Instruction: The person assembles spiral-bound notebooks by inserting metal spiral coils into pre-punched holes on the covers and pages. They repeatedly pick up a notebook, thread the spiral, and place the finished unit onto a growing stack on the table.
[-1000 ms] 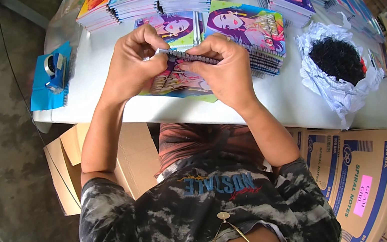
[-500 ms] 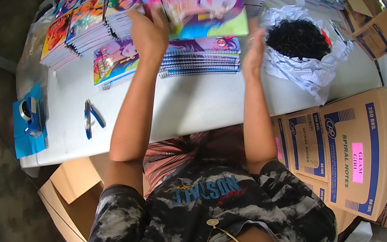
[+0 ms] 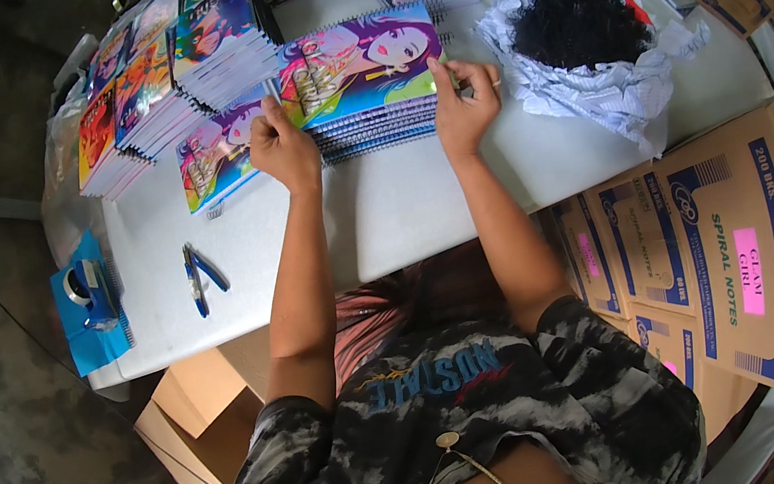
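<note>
A stack of spiral notebooks (image 3: 364, 83) with bright cartoon covers lies on the white table (image 3: 402, 209) in front of me. My left hand (image 3: 283, 147) grips the stack's left end, fingers curled. At the stack's right end my right hand (image 3: 465, 106) presses against the edge, fingers bent. A single notebook (image 3: 214, 158) lies flat just left of my left hand.
More notebook stacks (image 3: 150, 87) fill the far left and back of the table. A crumpled white bag with dark curly material (image 3: 581, 29) sits at the right. Blue pliers (image 3: 198, 277) and a tape dispenser (image 3: 89, 289) lie at the left. Cardboard boxes (image 3: 711, 241) stand to my right.
Both hands came down from holding a notebook raised above the stacks; they now rest at the two ends of the near stack with the notebook on top.
</note>
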`<state>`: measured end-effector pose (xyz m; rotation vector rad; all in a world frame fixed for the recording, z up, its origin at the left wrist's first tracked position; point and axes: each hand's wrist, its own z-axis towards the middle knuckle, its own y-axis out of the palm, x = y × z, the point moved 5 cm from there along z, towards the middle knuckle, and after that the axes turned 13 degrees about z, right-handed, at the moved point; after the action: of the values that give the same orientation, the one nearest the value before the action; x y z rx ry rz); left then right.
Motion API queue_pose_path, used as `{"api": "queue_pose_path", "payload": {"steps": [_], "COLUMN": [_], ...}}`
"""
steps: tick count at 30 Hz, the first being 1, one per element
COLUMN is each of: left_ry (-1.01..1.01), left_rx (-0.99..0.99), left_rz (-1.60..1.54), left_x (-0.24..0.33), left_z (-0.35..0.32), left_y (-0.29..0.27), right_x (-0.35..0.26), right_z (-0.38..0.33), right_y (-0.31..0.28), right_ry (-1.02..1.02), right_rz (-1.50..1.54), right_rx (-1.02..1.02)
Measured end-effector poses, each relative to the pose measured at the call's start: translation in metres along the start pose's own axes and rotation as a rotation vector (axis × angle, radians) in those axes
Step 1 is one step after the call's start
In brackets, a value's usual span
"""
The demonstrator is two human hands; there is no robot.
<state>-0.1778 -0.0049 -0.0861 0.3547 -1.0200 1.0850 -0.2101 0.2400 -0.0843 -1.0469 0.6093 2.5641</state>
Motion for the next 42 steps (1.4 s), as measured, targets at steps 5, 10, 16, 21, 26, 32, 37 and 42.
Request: {"api": "queue_pose_path", "payload": {"steps": [5,10,16,21,26,32,37,42], "left_ry": [0.186,0.582,0.291,0.118,-0.2,-0.416,-0.325,0.093], "left_rx": [-0.329,-0.741,-0.523,-0.016,-0.211,-0.51,-0.566,-0.368], "left_rz": [0.292,0.753,0.513,-0.362,-0.856,-0.148,-0.032,0.856], "left_x": [-0.006,-0.047,-0.11,0.042,0.079,-0.014,-0.062,-0.089], "left_z": [0.051,0.034,0.086,0.087,0.0,-0.036,-0.064,0.042], "left_y": [-0.036,-0.068,-0.127,-0.173,-0.156,-0.15,-0.143,-0.205], "right_x": [0.003,-0.017,-0.051,-0.107,-0.121,-0.059,-0.082,-0.058], "right_z": [0.003,-0.006,-0.011,-0.057,-0.055,-0.082,-0.081,-0.092], "right_y": [-0.011,-0.004,0.002,0.065,0.081,0.038,0.041,0.031], "right_ry": [-0.177,-0.321,-0.428,0.735,0.904,0.744,0.654,0.665], "right_rz": [0.001,-0.093,-0.061,0.769,1.215,0.473,0.686,0.492], "right_rx": [-0.085,-0.088,-0.123,-0.428,-0.389,-1.023,-0.852,-0.935]}}
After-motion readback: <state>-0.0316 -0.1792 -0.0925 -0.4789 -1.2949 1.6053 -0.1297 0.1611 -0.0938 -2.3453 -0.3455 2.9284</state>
